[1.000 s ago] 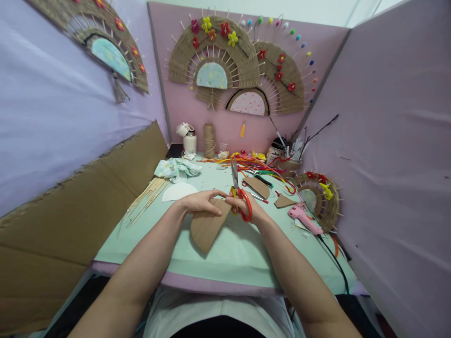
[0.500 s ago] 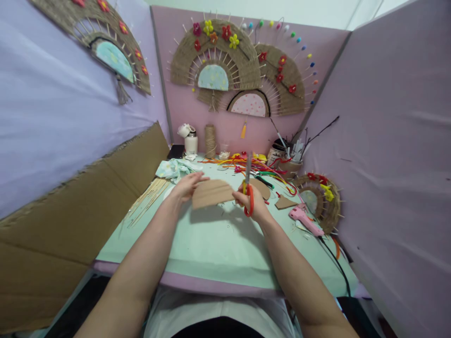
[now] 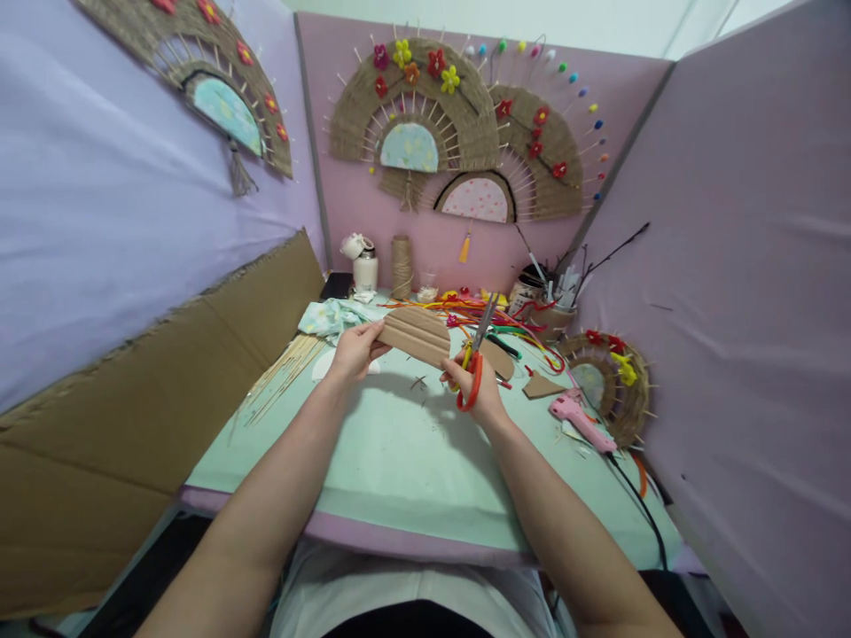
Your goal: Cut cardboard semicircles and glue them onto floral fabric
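Observation:
A half-round piece of corrugated cardboard (image 3: 417,335) is held up over the table, tilted down to the right. My left hand (image 3: 355,350) pinches its left end between thumb and fingers. At its lower right corner are the fingertips of my right hand (image 3: 484,390), which also grips a pair of scissors (image 3: 473,379) with red and yellow handles. The scissor blades point up and away, clear of the cardboard. Below my left hand, a white half-round piece (image 3: 325,365) lies on the table, partly covered by the hand.
Thin sticks (image 3: 283,377) and a patterned cloth (image 3: 332,317) lie at left. Behind are a twine spool (image 3: 401,268) and colourful pipe cleaners (image 3: 538,335). To the right are cardboard scraps (image 3: 542,385), a pink glue gun (image 3: 581,424) with its cord, and a woven fan (image 3: 621,399).
The cardboard has been raised and tipped, its left end now higher and its ridged face showing. The scissors have turned so their blades lean right. Both hands keep their hold.

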`<state>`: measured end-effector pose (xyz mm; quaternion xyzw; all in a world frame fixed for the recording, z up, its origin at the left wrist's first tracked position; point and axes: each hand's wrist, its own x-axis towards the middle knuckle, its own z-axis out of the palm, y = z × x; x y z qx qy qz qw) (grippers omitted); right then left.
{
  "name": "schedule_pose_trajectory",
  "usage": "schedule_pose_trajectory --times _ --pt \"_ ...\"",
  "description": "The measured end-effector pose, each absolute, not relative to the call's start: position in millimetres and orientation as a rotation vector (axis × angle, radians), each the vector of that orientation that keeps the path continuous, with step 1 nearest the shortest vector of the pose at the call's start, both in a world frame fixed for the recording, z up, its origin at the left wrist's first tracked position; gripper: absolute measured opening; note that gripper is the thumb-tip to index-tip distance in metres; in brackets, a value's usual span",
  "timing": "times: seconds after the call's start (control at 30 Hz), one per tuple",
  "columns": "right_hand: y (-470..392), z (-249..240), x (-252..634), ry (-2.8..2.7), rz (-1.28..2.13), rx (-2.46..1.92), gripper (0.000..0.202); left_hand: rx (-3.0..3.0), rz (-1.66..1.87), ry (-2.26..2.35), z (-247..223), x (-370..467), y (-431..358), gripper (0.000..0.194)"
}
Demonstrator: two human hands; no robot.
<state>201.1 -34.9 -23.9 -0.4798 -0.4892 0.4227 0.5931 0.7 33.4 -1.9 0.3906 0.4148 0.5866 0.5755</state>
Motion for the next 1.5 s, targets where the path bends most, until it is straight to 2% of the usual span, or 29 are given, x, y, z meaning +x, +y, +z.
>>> schedule_pose_trajectory --times 0.23,0.53,0.7,0.87,1.27,1.5 --pt "-43 -19 214 -1.507 1.191 -1.265 0.041 0.935 1.712 1.053 8 -27 41 0.04" --pt "-52 3 229 -2.129 1.223 -1.374 0.033 0.907 1.807 1.101 20 -64 57 0.031" --pt "-48 2 228 -2.229 1.265 -1.353 0.039 0.907 1.843 1.123 21 -72 60 0.022" --pt "-45 2 212 -2.269 1.324 -1.286 0.042 0.917 1.733 1.157 19 -69 62 0.018" --pt "-47 -11 209 -2.232 1.413 -1.212 0.046 1.005 1.619 1.156 11 -54 56 0.031" --pt "-50 -4 207 -2.256 1.392 -1.209 0.048 0.992 1.617 1.165 12 -53 56 0.031"
